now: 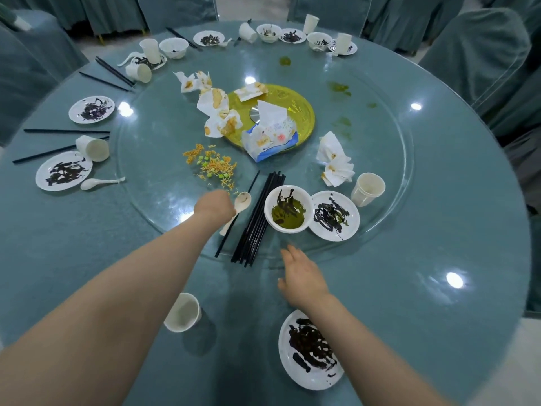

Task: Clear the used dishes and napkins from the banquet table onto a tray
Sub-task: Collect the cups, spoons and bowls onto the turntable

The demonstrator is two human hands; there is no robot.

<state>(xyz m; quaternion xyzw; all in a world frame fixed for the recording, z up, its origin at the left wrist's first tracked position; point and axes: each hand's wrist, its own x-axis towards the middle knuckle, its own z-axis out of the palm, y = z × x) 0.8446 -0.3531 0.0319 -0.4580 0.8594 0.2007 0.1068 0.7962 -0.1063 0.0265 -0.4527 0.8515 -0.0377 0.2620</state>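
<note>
Head view shows a round teal desk (439, 230) ringed by covered chairs (474, 54), its glass turntable (164, 159) strewn with crumpled napkins (215, 106), stained plates (333, 215), a bowl (288, 208) and black chopsticks (257, 218). Left hand (215, 205) curls around a white spoon (241, 202) on the glass. Right hand (303, 272) hovers with fingers loosely spread, grasping nothing, near the turntable's edge.

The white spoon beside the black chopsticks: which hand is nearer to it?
Left. The left hand is at the white spoon, touching it. The right hand is apart, nearer the table edge, below the chopsticks.
</note>
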